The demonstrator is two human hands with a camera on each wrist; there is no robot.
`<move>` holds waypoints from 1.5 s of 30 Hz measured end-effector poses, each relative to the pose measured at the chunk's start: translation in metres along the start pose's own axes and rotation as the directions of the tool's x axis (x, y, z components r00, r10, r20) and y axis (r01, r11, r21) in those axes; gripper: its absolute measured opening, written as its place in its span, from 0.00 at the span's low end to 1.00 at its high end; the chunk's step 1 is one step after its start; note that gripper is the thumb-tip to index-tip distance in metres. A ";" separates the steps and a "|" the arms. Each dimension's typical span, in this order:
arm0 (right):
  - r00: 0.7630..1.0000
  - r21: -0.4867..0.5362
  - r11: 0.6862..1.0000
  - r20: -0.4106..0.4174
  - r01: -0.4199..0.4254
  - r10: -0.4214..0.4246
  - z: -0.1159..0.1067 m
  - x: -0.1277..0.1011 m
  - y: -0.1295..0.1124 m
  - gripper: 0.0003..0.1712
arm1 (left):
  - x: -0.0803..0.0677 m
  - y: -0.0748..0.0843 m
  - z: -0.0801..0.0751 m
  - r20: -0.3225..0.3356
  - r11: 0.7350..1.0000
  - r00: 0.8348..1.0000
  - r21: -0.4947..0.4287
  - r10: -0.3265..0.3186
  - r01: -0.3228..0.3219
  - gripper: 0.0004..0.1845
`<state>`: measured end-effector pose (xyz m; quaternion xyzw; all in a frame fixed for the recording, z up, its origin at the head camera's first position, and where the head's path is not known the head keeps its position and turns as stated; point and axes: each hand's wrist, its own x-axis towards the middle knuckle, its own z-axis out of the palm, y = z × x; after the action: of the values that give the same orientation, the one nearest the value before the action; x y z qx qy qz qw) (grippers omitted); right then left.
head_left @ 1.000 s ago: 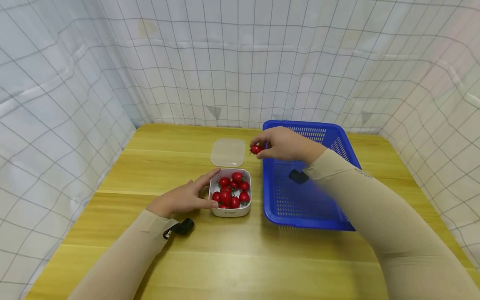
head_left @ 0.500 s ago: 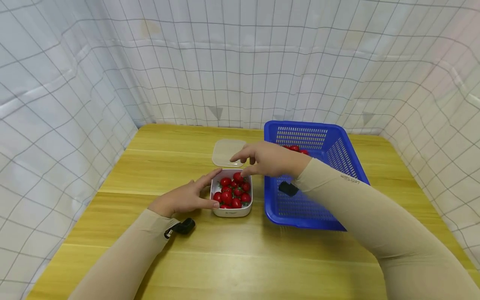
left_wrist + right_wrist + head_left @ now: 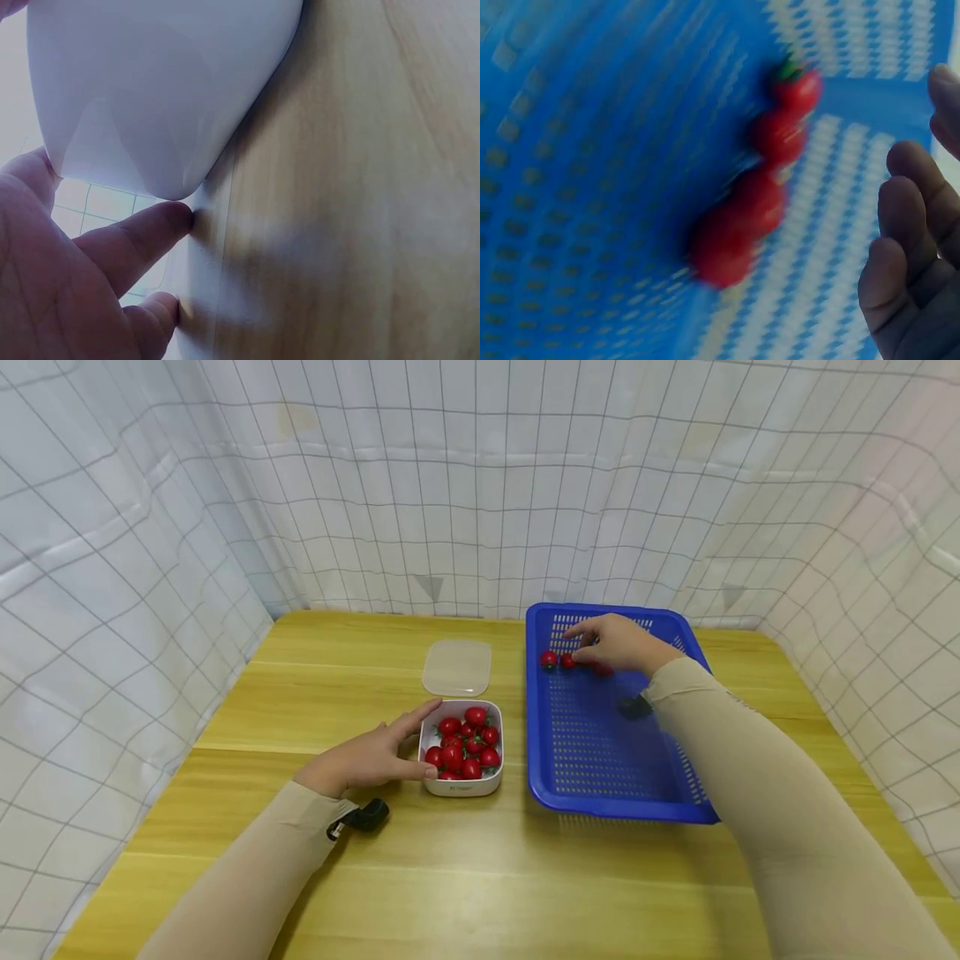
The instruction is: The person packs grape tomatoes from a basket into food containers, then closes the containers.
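My left hand (image 3: 371, 758) rests against the left side of a white plastic container (image 3: 462, 787), its thumb and forefinger stretched along the rim. In the left wrist view, fingers (image 3: 139, 244) touch the container's pale wall (image 3: 150, 90). Several cherry tomatoes (image 3: 452, 757) with green stems fill it. My right hand (image 3: 618, 643) is over the back of a blue plastic basket (image 3: 534, 735), fingers loosely extended and holding nothing. Beneath it lie several cherry tomatoes (image 3: 759, 199), in a row along the basket's back wall; the right wrist view is blurred.
A translucent lid (image 3: 457, 667) lies flat on the wooden table (image 3: 337, 668) behind the container. The basket stands to the container's right, with a gap between them. White checked curtains (image 3: 480, 527) enclose the table at the back and sides.
My right hand carried a cherry tomato leftward from the basket to the container and let it go there. It has returned over the basket. My left hand has stayed at the container.
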<state>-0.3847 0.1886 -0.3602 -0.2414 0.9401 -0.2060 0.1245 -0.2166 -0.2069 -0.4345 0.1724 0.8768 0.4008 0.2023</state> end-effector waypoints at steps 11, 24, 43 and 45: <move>0.988 -0.019 0.995 0.113 -0.103 0.104 -0.005 -0.005 0.056 0.26 | 0.001 -0.002 0.000 -0.008 1.000 1.000 0.030 -0.003 0.003 0.58; 0.979 -0.049 0.992 0.167 -0.113 0.119 0.004 -0.006 0.063 0.25 | 0.000 0.000 0.002 -0.008 1.000 1.000 0.005 0.007 -0.007 0.57; 0.963 -0.116 0.991 0.253 -0.061 0.089 0.004 -0.002 0.050 0.16 | -0.001 0.000 0.002 -0.008 1.000 1.000 -0.013 0.007 -0.007 0.57; 0.964 -0.128 0.991 0.253 -0.045 0.076 0.001 -0.003 0.045 0.15 | -0.001 0.001 0.002 -0.006 1.000 1.000 -0.016 0.004 -0.005 0.57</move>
<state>-0.3999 0.2256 -0.3802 -0.2444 0.9336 -0.1116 0.2370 -0.2147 -0.2061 -0.4347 0.1715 0.8737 0.4088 0.2002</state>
